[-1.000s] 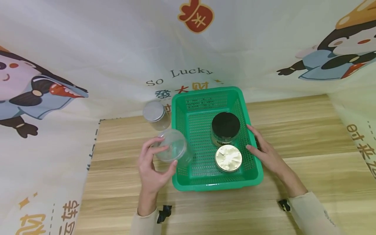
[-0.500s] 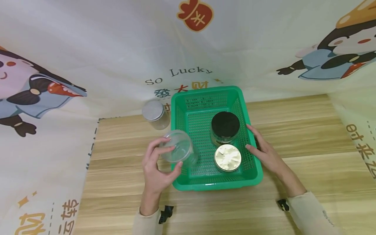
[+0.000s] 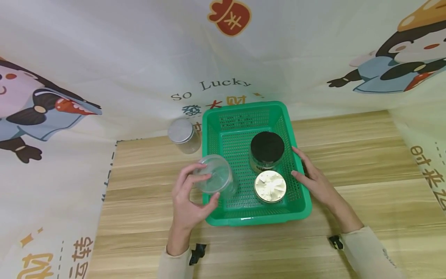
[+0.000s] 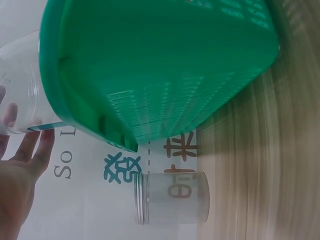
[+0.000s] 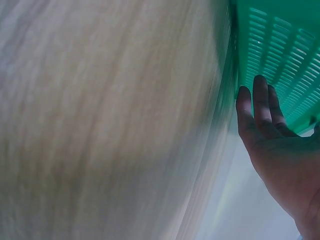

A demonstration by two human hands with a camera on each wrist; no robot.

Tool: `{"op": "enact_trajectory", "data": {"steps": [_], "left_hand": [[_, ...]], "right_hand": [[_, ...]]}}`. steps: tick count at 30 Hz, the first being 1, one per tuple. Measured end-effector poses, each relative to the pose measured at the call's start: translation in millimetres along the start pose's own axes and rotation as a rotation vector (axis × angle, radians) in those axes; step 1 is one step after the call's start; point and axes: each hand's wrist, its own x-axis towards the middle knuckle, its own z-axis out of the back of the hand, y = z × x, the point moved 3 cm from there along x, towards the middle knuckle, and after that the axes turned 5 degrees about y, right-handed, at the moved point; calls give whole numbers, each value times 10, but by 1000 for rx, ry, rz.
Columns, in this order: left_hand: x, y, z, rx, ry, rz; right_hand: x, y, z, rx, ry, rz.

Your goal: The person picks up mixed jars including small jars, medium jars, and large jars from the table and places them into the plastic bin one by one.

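Observation:
My left hand point(image 3: 191, 197) holds a clear round jar point(image 3: 216, 174) by its top, fingers on the far left of the lid and thumb on the near side. The jar overlaps the left rim of a green perforated basket point(image 3: 258, 221). In the left wrist view the clear jar point(image 4: 20, 82) stands above the basket rim, its lower part hidden behind the basket wall. My right hand point(image 3: 317, 184) holds the basket's right side, thumb over the rim; in the right wrist view its fingers point(image 5: 261, 100) lie along the outer wall. Inside the basket are a black-lidded jar point(image 3: 267, 148) and a gold-topped jar point(image 3: 270, 186).
A clear jar with a silver lid point(image 3: 182, 131) stands on the wooden table point(image 3: 139, 201), left of the basket's far corner. Behind the table and at both sides hangs a printed white cloth point(image 3: 139, 69), close to the basket's far edge.
My left hand has moved right with the clear jar, bringing it from beside the basket's left rim to farther over the basket. My right hand and the basket have stayed in place.

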Motion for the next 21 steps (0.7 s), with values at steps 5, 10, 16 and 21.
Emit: {"op": "enact_trajectory", "data": {"steps": [5, 10, 16, 21], "left_hand": [[-41, 19, -37, 2, 58, 5], [-45, 2, -65, 14, 100, 29], [-37, -12, -78, 16, 154, 55], [-60, 3, -102, 30, 235, 89]], "right_hand": [[4, -7, 7, -10, -5, 8], [5, -18, 2, -16, -10, 10], [-2, -19, -2, -22, -12, 4], [-3, -12, -1, -15, -13, 3]]}}
